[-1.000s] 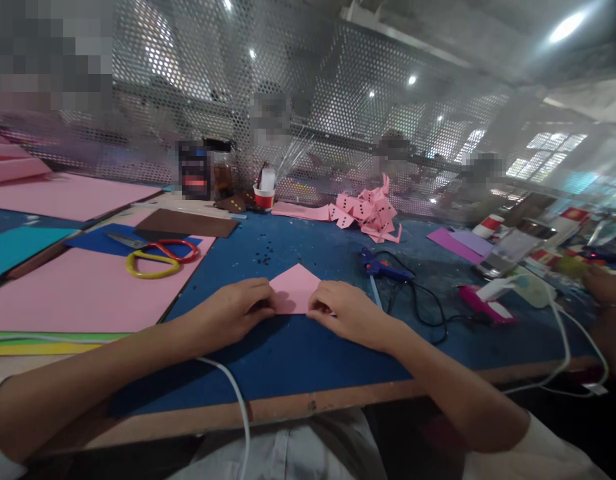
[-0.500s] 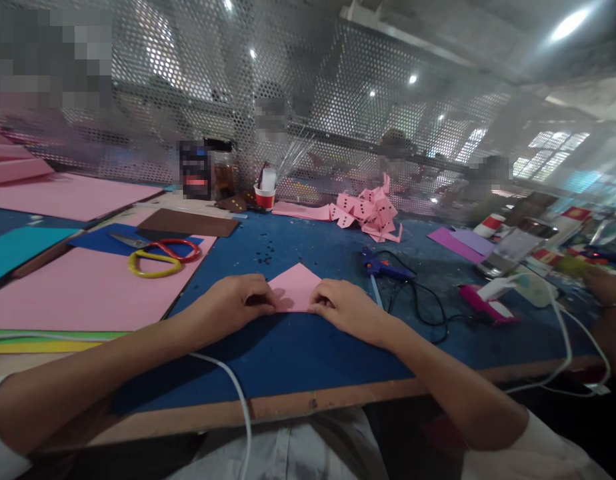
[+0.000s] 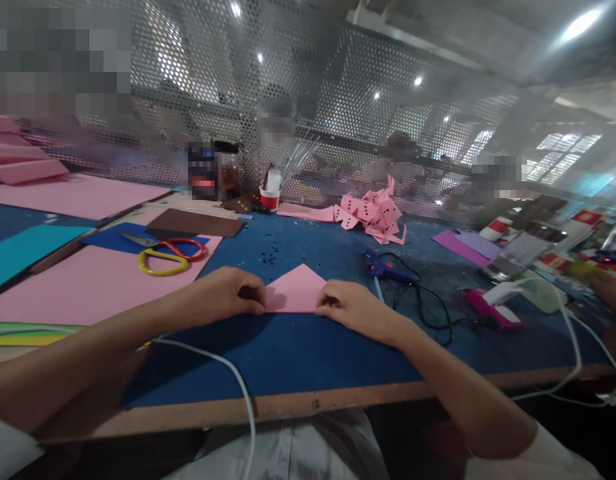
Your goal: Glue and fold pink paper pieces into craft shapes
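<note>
A folded pink paper (image 3: 297, 290) lies on the blue table surface in front of me, its peak pointing away and its straight edge toward me. My left hand (image 3: 242, 291) pinches its left corner, with thumb and fingers together. At the right corner, my right hand (image 3: 338, 298) holds the paper in a similar pinch. Both corner tips are hidden by the fingers.
Scissors (image 3: 163, 262) with red and yellow handles lie on pink sheets (image 3: 103, 287) at left. Beyond my right hand is a blue glue gun (image 3: 388, 270) with a black cord. Pink dotted cutouts (image 3: 371, 213) are piled behind. A white cable (image 3: 233, 370) crosses the front edge.
My left hand has slid a little to the left along the paper, showing more of its straight edge. My right hand keeps its grip; the whole view has shifted slightly.
</note>
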Demonstrator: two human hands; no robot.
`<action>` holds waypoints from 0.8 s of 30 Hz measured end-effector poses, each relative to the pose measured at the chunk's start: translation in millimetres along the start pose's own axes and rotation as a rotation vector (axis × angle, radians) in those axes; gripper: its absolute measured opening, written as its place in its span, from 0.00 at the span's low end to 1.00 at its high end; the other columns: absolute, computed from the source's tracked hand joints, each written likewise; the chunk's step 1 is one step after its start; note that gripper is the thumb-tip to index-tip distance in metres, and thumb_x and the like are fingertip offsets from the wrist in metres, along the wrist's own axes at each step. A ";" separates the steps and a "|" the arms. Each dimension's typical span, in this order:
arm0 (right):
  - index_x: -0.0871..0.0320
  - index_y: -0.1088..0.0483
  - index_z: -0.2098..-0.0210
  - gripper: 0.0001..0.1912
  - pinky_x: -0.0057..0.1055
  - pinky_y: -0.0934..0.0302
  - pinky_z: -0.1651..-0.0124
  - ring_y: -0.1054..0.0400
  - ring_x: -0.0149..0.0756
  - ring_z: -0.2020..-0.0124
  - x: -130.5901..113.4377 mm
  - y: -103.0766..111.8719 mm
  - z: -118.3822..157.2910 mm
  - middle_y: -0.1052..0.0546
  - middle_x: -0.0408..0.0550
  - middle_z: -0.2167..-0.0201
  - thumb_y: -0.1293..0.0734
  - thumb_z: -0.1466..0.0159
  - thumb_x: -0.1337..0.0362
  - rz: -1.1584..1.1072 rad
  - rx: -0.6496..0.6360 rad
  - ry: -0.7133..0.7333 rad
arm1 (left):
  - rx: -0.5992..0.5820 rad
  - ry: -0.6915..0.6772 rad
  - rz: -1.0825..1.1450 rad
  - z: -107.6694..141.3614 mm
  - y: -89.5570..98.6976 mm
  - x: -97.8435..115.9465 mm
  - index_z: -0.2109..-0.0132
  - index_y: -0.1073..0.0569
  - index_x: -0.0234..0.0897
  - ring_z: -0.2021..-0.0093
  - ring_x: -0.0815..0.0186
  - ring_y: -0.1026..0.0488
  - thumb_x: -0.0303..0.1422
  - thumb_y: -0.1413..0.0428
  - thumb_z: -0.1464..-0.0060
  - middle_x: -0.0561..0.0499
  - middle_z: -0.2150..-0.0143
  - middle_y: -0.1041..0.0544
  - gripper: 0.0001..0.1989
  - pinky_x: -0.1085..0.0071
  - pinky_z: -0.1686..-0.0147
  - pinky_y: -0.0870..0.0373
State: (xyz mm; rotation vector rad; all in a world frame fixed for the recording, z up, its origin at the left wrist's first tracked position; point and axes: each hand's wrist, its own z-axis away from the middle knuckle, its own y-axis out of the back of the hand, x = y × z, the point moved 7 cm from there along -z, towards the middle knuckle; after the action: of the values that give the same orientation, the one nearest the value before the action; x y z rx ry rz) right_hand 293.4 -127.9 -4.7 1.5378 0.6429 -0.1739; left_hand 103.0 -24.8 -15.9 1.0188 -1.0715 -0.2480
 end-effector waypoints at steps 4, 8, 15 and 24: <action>0.58 0.24 0.62 0.02 0.28 0.40 0.57 0.30 0.32 0.63 -1.9 4.3 3.7 0.22 0.44 0.62 0.30 0.33 0.70 -0.020 -0.019 0.017 | -0.023 0.013 -0.006 0.0 0.6 -3.4 0.65 0.19 0.41 0.67 0.63 0.24 0.41 0.39 0.48 0.55 0.70 0.18 0.10 0.73 0.68 0.36; 0.56 0.23 0.60 0.04 0.30 0.39 0.55 0.29 0.34 0.60 -0.5 6.3 7.8 0.22 0.45 0.60 0.31 0.33 0.69 -0.017 -0.032 0.042 | -0.033 0.017 -0.012 1.0 1.9 -6.6 0.65 0.19 0.41 0.68 0.63 0.24 0.41 0.39 0.48 0.55 0.70 0.19 0.10 0.73 0.69 0.35; 0.56 0.23 0.60 0.05 0.30 0.38 0.54 0.29 0.35 0.60 1.9 10.5 12.9 0.22 0.45 0.60 0.32 0.32 0.69 0.021 -0.047 0.051 | -0.034 0.012 -0.067 2.3 3.6 -9.0 0.65 0.19 0.42 0.68 0.63 0.23 0.40 0.40 0.48 0.55 0.70 0.18 0.09 0.74 0.69 0.35; 0.57 0.22 0.61 0.04 0.29 0.39 0.57 0.29 0.35 0.61 10.3 17.6 17.2 0.22 0.45 0.61 0.31 0.32 0.68 0.036 -0.062 0.013 | -0.033 0.026 -0.103 8.1 8.8 -10.1 0.64 0.20 0.42 0.66 0.62 0.23 0.41 0.41 0.46 0.53 0.68 0.18 0.09 0.73 0.69 0.36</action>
State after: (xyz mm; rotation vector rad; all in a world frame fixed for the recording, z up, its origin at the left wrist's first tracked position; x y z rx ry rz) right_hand 315.4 -140.4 4.0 1.4910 0.6253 -0.1157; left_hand 88.8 -18.4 -14.4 1.0467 -0.9897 -0.3340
